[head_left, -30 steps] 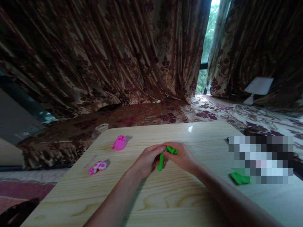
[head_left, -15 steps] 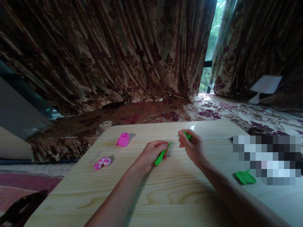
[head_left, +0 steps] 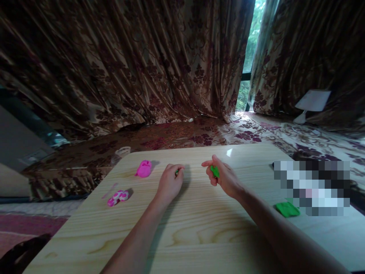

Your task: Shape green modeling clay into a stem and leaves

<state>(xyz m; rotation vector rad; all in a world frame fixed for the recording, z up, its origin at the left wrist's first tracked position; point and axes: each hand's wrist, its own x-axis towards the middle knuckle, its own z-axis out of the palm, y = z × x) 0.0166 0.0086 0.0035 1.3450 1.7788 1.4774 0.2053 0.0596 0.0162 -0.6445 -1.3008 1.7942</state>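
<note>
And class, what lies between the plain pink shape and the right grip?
In the head view, the left grip, with bare tabletop on either side.

The left hand [head_left: 171, 182] has pulled away from the right hand [head_left: 221, 176], nearer the left edge of the table [head_left: 94, 232], hiding most of its green clay [head_left: 176, 172]. The right hand has loosened, showing its green lump [head_left: 215, 171].

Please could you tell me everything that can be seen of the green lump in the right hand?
The green lump is bright green with an uneven surface, and looks like soft modelling clay. It sits in the right hand, against the palm and the curled fingers. Part of it is hidden there, so its full shape cannot be told. It is over the wooden-looking table, apart from the left hand.
</note>
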